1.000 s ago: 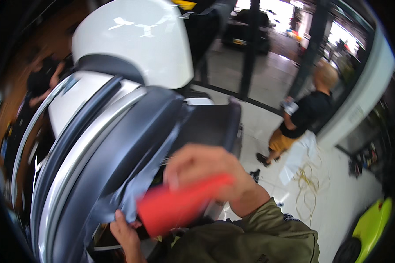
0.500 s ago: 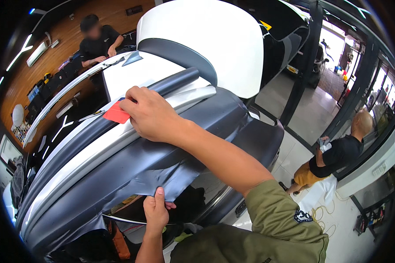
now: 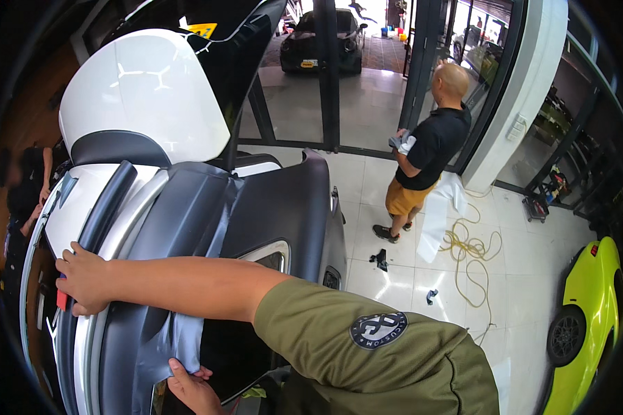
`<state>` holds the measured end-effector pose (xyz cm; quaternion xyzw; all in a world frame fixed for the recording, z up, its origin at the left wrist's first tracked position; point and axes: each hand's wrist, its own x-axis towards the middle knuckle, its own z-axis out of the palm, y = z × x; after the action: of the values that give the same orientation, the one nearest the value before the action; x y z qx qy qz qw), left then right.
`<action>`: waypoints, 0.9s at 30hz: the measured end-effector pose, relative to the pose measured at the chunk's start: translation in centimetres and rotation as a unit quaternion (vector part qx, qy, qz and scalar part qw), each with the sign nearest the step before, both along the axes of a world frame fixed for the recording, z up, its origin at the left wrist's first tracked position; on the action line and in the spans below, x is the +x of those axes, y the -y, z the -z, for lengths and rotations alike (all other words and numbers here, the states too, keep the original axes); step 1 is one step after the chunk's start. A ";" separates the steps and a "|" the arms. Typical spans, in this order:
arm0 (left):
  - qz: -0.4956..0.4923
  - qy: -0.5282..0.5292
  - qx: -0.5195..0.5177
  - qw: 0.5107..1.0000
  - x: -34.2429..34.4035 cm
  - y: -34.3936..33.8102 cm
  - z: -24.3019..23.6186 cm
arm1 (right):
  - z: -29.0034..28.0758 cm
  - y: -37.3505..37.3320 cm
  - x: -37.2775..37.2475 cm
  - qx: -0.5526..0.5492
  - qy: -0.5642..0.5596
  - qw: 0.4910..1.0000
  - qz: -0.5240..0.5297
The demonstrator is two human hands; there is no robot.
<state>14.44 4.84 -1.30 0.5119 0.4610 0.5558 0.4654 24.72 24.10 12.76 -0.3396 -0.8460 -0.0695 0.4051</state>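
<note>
My right hand (image 3: 86,280) is closed on a red squeegee card (image 3: 61,300), mostly hidden by the fingers, against the dark roof rail strip (image 3: 107,204) of a car. Beside that strip runs a bare silver-white strip (image 3: 140,204). Dark grey satin wrap film (image 3: 180,207) covers the body side below it. Nearer me, my left hand (image 3: 195,389) pinches the edge of a loose, creased flap of wrap film (image 3: 187,335) hanging over the window opening. My right forearm crosses above the film and hides part of it.
A raised white panel (image 3: 145,90) stands at the far end of the car. One person (image 3: 432,145) stands by the glass doors; another (image 3: 34,180) works at far left. A yellow hose (image 3: 467,242), white sheet (image 3: 444,207) and dark scraps lie on the tiles. A yellow-green car (image 3: 588,311) is at right.
My view has swung right, bringing the yellow-green car in and shifting the wrapped car leftward. Both hands keep their holds on the squeegee and the film.
</note>
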 end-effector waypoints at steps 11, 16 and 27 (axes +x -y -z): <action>0.016 0.016 -0.008 1.000 0.5 0.3 -0.4 | 3.3 14.8 7.6 -0.229 -0.280 0.870 -0.334; 0.019 0.019 -0.003 1.000 0.7 0.4 -0.7 | 15.8 21.9 9.2 -0.612 -0.377 0.626 -0.303; 0.001 -0.051 -0.022 0.998 -0.1 0.5 -1.4 | 16.8 17.2 3.0 -0.591 -0.630 0.350 -0.363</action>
<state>14.32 4.34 0.08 0.5299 0.4956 0.5179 0.4531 27.74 6.95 -4.01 -0.0952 -0.2048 0.8366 0.4992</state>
